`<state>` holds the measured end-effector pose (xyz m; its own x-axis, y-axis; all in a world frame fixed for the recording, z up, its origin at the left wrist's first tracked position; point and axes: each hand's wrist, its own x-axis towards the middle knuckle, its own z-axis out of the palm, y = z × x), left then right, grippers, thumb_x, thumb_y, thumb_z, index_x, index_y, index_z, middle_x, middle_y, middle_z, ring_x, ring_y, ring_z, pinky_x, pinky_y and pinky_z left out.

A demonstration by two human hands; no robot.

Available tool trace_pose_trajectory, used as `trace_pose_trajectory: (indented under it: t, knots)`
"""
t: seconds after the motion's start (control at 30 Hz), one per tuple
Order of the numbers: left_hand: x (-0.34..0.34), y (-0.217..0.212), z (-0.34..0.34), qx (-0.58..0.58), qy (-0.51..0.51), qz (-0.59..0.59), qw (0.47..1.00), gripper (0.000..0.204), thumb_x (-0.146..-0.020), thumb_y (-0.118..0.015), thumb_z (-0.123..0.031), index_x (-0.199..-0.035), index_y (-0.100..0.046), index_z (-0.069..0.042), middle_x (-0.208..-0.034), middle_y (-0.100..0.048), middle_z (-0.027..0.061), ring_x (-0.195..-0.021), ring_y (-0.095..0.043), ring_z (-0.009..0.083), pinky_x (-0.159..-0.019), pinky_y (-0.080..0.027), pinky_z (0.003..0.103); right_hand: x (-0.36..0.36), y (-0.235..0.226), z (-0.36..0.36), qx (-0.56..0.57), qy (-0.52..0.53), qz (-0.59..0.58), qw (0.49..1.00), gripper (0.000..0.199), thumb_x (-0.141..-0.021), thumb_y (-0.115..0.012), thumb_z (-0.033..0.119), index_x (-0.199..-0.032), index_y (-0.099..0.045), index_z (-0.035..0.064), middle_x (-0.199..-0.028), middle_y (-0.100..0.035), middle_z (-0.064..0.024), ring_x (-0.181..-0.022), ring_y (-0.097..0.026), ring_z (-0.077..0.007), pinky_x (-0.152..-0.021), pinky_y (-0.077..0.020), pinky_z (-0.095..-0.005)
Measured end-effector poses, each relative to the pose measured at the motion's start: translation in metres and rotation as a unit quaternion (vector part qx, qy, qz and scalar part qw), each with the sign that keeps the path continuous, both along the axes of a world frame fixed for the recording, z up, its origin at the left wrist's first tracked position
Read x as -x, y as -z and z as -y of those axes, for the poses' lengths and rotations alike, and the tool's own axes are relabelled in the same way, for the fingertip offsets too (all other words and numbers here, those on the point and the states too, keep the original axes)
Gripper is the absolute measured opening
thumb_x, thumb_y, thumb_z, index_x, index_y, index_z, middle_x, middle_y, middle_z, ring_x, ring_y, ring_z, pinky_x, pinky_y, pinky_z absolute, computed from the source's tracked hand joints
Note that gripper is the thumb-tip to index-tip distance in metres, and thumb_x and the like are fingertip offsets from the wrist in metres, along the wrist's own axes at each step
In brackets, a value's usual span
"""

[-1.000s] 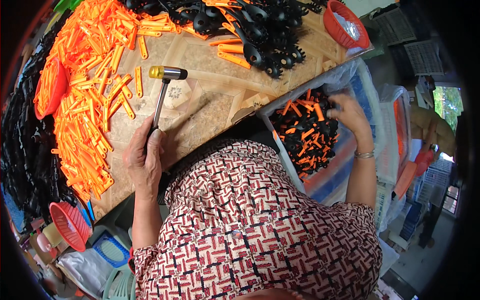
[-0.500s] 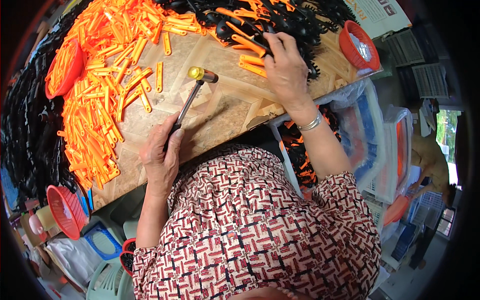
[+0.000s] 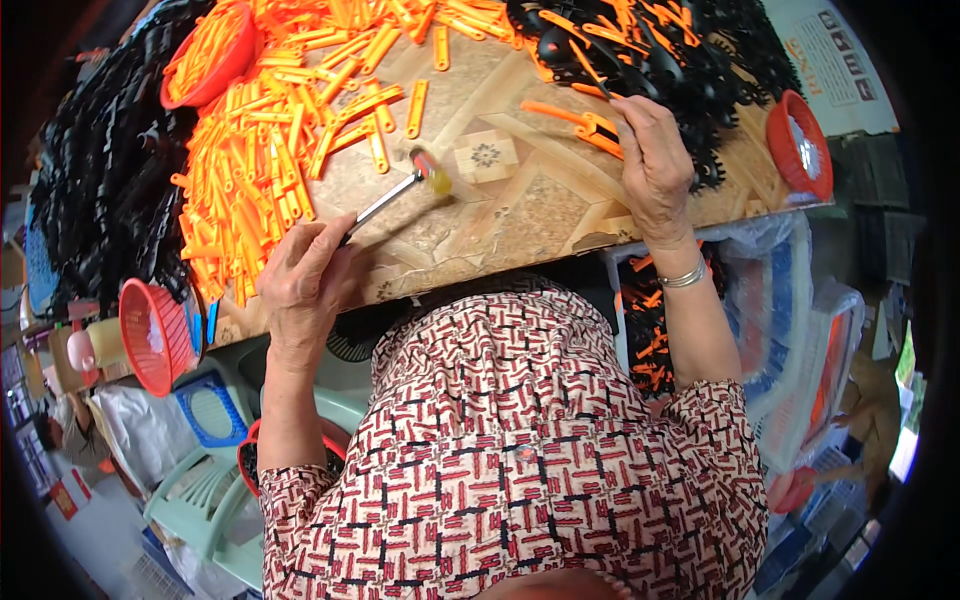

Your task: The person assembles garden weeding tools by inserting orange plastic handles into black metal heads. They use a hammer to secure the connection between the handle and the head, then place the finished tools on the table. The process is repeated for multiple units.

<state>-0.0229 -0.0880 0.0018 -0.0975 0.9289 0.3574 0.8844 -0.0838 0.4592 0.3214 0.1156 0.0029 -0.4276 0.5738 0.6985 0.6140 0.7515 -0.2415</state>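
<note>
My left hand (image 3: 300, 285) is closed round the grip of a small mallet (image 3: 390, 205). Its yellow and reddish head hangs over the patterned tabletop, pointing right. At the right, my right hand (image 3: 657, 170) has its fingertips drawn together on a black plastic utensil piece (image 3: 604, 88); the grip is partly hidden. Just left of these fingers lie orange handles (image 3: 597, 130). Beyond them spreads a heap of black toothed utensil heads (image 3: 690, 90), several with orange handles. A large pile of loose orange handles (image 3: 265, 150) covers the table's left side.
A red basket (image 3: 215, 55) of orange handles stands at the far left, beside a black heap (image 3: 110, 170). Red baskets with whitish contents stand at the right corner (image 3: 797, 150) and left edge (image 3: 155, 335). Below the table's right edge, a bin (image 3: 650, 330) holds black-and-orange pieces.
The view has shifted, so the table sits further right. My left hand has lowered and turned the mallet, its head now pointing right. My right hand has drawn its fingers together beside the orange handles.
</note>
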Motion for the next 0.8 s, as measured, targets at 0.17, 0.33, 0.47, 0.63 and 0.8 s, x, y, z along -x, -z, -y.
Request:
trace_pose_trajectory:
  t: [0.17,0.33,0.47,0.63,0.8]
  knots:
    - [0.041,0.008,0.026,0.021,-0.043,-0.16,0.986,0.041,-0.08,-0.082,-0.01,-0.119,-0.076,-0.019,-0.102,-0.065,0.0046,-0.098,-0.063,0.0237,-0.086,-0.049,0.039,0.006,0.003,-0.003,-0.056,0.025,-0.057,0.996,0.019,-0.092,-0.071,-0.002,-0.111,-0.073,0.0024,-0.107,-0.072,-0.0123,-0.097,-0.071,-0.0276,-0.083,-0.0582,-0.0347]
    - [0.024,-0.008,-0.017,-0.053,-0.036,-0.086,0.994,0.038,-0.087,-0.075,-0.005,-0.124,-0.074,-0.015,-0.11,-0.066,0.0072,-0.103,-0.062,0.0256,-0.087,-0.05,0.039,0.015,-0.013,0.025,0.164,-0.026,-0.184,0.969,0.01,-0.095,-0.069,-0.003,-0.105,-0.072,-0.0013,-0.098,-0.073,-0.011,-0.082,-0.072,-0.0176,-0.072,-0.0577,-0.0284]
    - [-0.027,-0.017,-0.087,-0.028,0.02,0.01,0.999,0.034,-0.092,-0.072,-0.01,-0.126,-0.072,-0.011,-0.102,-0.068,0.0096,-0.095,-0.065,0.0285,-0.085,-0.052,0.039,0.017,-0.006,0.075,0.358,-0.045,-0.233,0.903,0.007,-0.095,-0.069,-0.004,-0.102,-0.07,-0.0033,-0.095,-0.071,-0.0083,-0.071,-0.07,-0.0125,-0.064,-0.0565,-0.0245]
    - [-0.047,0.022,-0.161,0.039,-0.01,-0.156,0.987,0.02,-0.094,-0.069,-0.023,-0.104,-0.069,-0.006,-0.096,-0.066,0.0145,-0.094,-0.068,0.0358,-0.081,-0.056,0.045,-0.006,0.009,0.13,0.446,0.028,-0.259,0.856,0.007,-0.091,-0.073,-0.005,-0.098,-0.07,-0.0038,-0.091,-0.07,-0.006,-0.073,-0.068,-0.0097,-0.065,-0.0562,-0.0236]
    - [-0.032,0.031,-0.163,0.013,0.023,-0.221,0.975,0.016,-0.096,-0.058,-0.012,-0.106,-0.07,-0.01,-0.097,-0.067,0.0132,-0.094,-0.069,0.0358,-0.079,-0.055,0.047,-0.015,0.012,0.139,0.44,0.056,-0.177,0.879,0.014,-0.087,-0.077,0.0,-0.099,-0.071,-0.0017,-0.084,-0.072,-0.008,-0.068,-0.066,-0.0125,-0.062,-0.0505,-0.0265]
